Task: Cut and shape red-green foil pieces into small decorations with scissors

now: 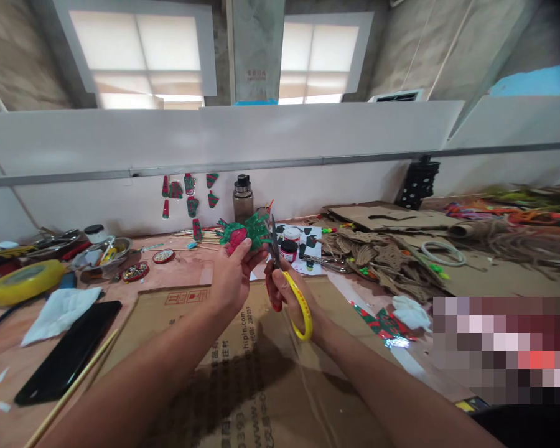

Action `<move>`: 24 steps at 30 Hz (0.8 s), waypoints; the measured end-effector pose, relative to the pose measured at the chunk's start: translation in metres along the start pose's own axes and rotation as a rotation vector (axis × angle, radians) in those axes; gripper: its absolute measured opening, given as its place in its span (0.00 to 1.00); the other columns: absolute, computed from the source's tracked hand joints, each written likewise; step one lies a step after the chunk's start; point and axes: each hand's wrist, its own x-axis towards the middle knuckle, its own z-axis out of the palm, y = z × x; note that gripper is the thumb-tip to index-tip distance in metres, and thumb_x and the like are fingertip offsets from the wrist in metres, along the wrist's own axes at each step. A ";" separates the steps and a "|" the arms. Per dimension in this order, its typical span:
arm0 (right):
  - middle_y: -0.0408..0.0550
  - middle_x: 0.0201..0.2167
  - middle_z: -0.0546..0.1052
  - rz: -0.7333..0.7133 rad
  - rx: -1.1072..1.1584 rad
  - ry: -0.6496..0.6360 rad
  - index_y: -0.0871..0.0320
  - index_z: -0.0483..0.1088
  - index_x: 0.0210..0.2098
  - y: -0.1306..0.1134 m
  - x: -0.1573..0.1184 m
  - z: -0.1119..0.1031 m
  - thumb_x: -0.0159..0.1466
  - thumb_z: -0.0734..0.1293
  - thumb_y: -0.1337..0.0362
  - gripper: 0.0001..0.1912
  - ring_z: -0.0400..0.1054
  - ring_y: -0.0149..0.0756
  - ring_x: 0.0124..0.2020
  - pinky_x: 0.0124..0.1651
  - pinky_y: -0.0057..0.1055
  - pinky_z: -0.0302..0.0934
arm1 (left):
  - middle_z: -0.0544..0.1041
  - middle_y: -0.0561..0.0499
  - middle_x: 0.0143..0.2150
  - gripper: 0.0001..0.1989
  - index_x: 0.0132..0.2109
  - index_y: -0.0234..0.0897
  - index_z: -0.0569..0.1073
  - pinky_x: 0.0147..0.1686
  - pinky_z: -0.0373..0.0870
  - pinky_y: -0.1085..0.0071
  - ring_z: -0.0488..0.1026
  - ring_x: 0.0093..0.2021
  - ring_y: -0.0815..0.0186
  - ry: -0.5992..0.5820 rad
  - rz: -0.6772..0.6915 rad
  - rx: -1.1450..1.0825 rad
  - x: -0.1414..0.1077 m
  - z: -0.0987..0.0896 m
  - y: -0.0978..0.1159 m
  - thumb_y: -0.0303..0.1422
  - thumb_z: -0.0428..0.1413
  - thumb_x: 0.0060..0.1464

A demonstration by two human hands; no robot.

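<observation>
My left hand [237, 264] pinches a shiny green and pink cut-out piece [249, 231] with ragged, fringe-like edges, held up over the cardboard. In my right hand [292, 289] is a pair of scissors [300, 308] with yellow on its handle, the dark blades pointing up. The blades are right beside the piece's right edge; whether they touch it I cannot tell. Beneath both hands lies a flat brown cardboard sheet [177, 367] with printed lettering. Just behind the hands, a paint jar [289, 251] stands on a sheet of paper with dark painted shapes.
Left are a black phone [70, 351], a white tissue [63, 311], a tape roll [25, 281] and a wooden stick [70, 389]. A bottle [243, 198] stands by the wall. Right lie brown braided pieces [378, 255], cardboard and a white ring [443, 253]. Painted pieces hang on the wall.
</observation>
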 end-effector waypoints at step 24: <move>0.32 0.19 0.59 0.096 0.040 0.059 0.53 0.59 0.34 -0.011 -0.004 0.003 0.61 0.66 0.32 0.30 0.48 0.23 0.14 0.15 0.24 0.50 | 0.82 0.52 0.32 0.12 0.38 0.35 0.72 0.40 0.79 0.67 0.82 0.32 0.65 -0.004 0.010 -0.001 -0.002 -0.001 -0.001 0.26 0.66 0.48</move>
